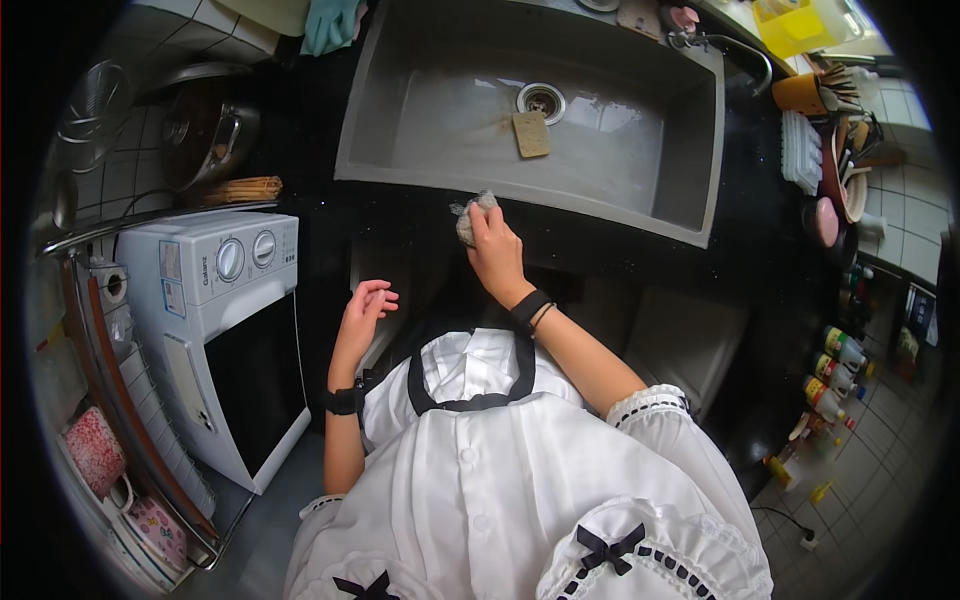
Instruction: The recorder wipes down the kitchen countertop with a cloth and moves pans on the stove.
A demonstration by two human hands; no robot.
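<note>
In the head view my right hand (496, 247) holds a crumpled pale grey cleaning cloth or scrubber (466, 225) against the front rim of the counter. Its exact kind is partly hidden by my fingers. Just beyond it lies the grey sink (442, 150), its bottom wet. A tan sponge (532, 135) rests in the basin beside the metal drain (541, 100). My left hand (364, 315) hovers in front of the counter with loosely bent, parted fingers and nothing in them.
A white Galanz microwave oven (247, 300) stands to the left, below a lidded pot (199, 142). A tap (731, 41) rises at the sink's back right corner. Sauce bottles (829, 397) line the right side, near a pink round lid (826, 222). Teal rubber gloves (330, 26) hang back left.
</note>
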